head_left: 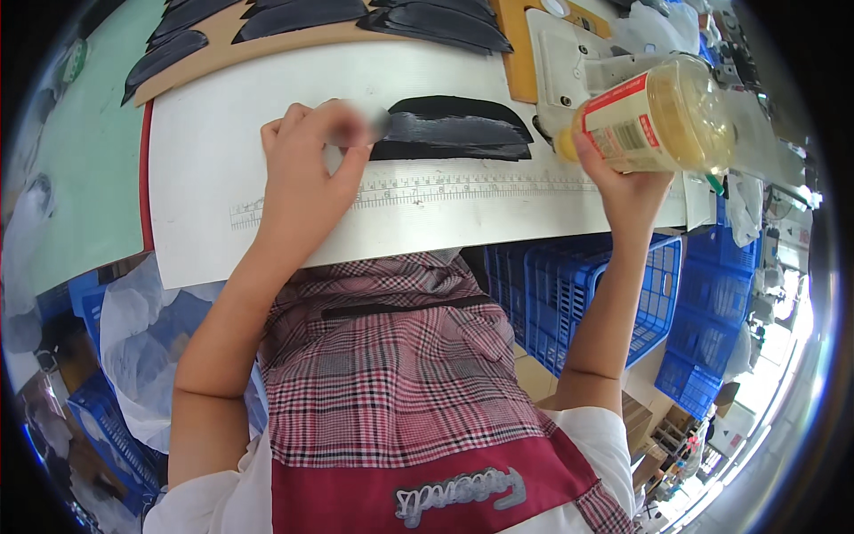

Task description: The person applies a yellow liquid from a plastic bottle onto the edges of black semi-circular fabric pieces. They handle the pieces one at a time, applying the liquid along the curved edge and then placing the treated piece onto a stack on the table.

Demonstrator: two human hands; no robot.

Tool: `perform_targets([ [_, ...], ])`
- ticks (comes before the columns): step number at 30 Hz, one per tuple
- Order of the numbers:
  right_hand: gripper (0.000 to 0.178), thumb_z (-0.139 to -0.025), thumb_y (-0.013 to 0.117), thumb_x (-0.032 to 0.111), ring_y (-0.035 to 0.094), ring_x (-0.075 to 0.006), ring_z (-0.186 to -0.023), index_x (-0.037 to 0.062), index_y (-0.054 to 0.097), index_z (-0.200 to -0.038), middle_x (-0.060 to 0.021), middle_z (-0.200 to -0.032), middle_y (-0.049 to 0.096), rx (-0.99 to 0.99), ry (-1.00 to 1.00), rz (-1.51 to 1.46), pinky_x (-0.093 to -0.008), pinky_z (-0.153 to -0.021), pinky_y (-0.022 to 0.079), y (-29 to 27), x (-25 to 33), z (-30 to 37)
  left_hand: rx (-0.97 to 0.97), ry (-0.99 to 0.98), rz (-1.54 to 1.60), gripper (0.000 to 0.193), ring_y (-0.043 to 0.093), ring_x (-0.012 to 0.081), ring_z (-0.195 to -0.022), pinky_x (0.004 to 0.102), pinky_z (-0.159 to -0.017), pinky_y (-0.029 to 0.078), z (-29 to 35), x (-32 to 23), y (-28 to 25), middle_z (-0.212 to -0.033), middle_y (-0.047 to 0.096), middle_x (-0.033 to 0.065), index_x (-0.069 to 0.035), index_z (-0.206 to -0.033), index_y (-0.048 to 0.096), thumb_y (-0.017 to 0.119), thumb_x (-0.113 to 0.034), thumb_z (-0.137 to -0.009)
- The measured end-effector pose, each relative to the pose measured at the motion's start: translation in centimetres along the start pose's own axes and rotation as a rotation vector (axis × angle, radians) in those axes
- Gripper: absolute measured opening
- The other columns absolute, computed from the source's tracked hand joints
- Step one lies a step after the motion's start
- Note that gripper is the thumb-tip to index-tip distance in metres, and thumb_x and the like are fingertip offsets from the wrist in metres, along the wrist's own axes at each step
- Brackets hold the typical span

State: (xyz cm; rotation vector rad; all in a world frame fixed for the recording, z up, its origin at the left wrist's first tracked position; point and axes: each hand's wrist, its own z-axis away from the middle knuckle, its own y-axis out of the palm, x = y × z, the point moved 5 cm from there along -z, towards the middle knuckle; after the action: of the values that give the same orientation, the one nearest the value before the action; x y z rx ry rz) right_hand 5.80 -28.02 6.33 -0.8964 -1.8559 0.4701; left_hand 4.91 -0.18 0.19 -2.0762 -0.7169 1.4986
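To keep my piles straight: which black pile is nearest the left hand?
The black pile on the white tabletop, just above the ruler marks, beside the left hand; the other piles lie farther off on a tan board.

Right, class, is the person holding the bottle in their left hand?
No, the right hand grips the bottle, while the left hand is at the black pieces.

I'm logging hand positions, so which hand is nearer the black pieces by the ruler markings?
Left. Your left hand is at the left end of the black pieces; your right hand is beyond their right end, holding a bottle.
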Motion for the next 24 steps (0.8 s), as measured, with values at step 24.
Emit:
perform_targets([
  [24,0.036,-0.062,0.078,0.016,0.061,-0.0135,-0.07,-0.0024,0.06,-0.088,-0.0078,-0.08,0.063,0.127,-0.152,-0.295,-0.0256,-0.065,0.05,3.7,4.7,-1.7,0.005,0.054,-0.004,0.007,0.044,0.0155,-0.073,0.0325,-0.08,0.026,-0.1,-0.2,0.2,-0.065,0.051,-0.002,-0.008,-0.072,0.053,0.058,-0.011,-0.076],
])
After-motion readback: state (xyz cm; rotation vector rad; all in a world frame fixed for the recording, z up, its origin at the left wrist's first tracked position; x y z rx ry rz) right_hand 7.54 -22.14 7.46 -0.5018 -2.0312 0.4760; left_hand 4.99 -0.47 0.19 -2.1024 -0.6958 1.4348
